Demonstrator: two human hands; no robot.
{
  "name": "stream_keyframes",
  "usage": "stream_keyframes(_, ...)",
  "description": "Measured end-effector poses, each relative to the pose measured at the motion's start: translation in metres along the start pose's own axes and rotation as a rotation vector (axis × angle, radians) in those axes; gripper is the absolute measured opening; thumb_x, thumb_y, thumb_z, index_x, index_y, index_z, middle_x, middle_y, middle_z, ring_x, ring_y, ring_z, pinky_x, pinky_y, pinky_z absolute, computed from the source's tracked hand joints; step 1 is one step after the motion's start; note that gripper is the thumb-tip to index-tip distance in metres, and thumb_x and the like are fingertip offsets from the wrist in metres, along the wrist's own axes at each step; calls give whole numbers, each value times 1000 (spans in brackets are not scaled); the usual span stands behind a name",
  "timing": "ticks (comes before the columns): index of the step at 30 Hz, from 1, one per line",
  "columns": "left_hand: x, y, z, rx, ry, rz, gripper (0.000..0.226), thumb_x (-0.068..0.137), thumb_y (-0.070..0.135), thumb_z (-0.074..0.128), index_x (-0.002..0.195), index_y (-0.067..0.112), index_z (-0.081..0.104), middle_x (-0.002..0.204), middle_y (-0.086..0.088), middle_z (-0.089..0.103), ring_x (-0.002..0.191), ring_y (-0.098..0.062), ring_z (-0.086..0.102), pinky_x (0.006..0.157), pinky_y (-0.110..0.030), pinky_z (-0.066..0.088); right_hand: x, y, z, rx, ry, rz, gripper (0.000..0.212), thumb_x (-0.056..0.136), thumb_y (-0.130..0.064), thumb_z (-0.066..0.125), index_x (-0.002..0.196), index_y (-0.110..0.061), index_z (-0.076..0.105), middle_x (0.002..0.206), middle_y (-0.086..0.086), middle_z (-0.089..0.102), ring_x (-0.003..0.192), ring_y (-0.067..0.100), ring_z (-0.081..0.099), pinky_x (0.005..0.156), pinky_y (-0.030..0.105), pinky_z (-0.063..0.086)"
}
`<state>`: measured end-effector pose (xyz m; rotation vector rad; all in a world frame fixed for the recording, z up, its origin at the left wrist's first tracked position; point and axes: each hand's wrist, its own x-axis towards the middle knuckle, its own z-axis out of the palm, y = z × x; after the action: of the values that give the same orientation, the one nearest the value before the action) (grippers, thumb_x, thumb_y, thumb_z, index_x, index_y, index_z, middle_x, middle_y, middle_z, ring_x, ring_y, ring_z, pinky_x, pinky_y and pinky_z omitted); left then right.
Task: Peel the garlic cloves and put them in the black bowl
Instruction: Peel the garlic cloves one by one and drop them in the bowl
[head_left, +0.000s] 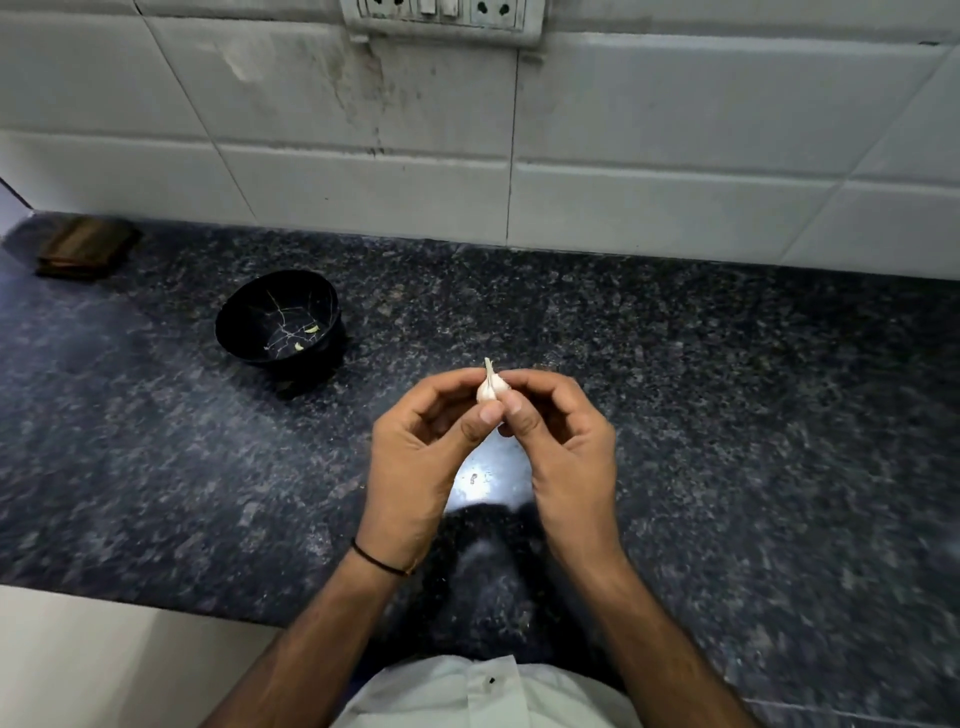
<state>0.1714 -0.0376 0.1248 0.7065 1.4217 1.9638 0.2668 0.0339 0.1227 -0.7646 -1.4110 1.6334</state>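
Observation:
A small white garlic bulb with a dry stem tip pointing up is pinched between both my hands above the dark granite counter. My left hand grips it from the left with thumb and fingers. My right hand grips it from the right, thumb pressed against its lower side. The black bowl stands on the counter to the upper left of my hands, tilted toward me. Two small pale green cloves lie inside it, along with thin light cracks or lines.
The speckled granite counter runs across the view, backed by a white tiled wall with a switch panel at the top. A brown wooden block lies at the far left corner. The counter's front edge is at the lower left.

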Motion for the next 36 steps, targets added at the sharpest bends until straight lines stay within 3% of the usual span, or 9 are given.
stream_keyframes(9, -1, 5, 5, -18, -23, 44, 28, 81, -3, 69, 109, 0, 67, 103, -7, 75, 100, -18, 71, 84, -23, 55, -5, -6, -2, 24, 39, -52, 11, 94, -11, 69, 104, -9, 74, 107, 12, 70, 106, 26, 68, 93, 37, 55)
stream_keyframes(15, -5, 4, 12, -46, 7, 62, 27, 81, -7, 67, 107, -2, 66, 99, -5, 76, 96, -16, 72, 82, -23, 55, -7, -9, 2, -54, 114, -151, 12, 93, -4, 68, 101, -4, 76, 102, 9, 68, 99, 15, 68, 84, 19, 51)
stream_keyframes(23, -9, 0, 23, -20, 83, 66, 27, 80, 0, 70, 106, 1, 68, 104, -10, 75, 100, -19, 71, 92, -32, 56, -10, -4, 7, -273, 232, -282, 12, 96, -5, 65, 98, -7, 77, 98, 1, 66, 94, 15, 66, 81, 18, 49)
stream_keyframes(31, -8, -6, 28, 4, 103, 59, 24, 82, 0, 70, 106, 3, 68, 103, -7, 76, 101, -19, 71, 94, -35, 56, -6, 0, 8, -381, 290, -306, 13, 96, -2, 63, 94, -5, 75, 96, 1, 66, 91, 10, 64, 79, 14, 47)
stream_keyframes(36, -7, -11, 28, 36, 123, 61, 22, 85, -6, 67, 105, 6, 67, 100, -1, 76, 100, -15, 71, 92, -31, 56, 1, 3, 11, -372, 295, -238, 15, 97, -5, 61, 96, -8, 76, 96, -3, 67, 90, 9, 65, 78, 18, 51)
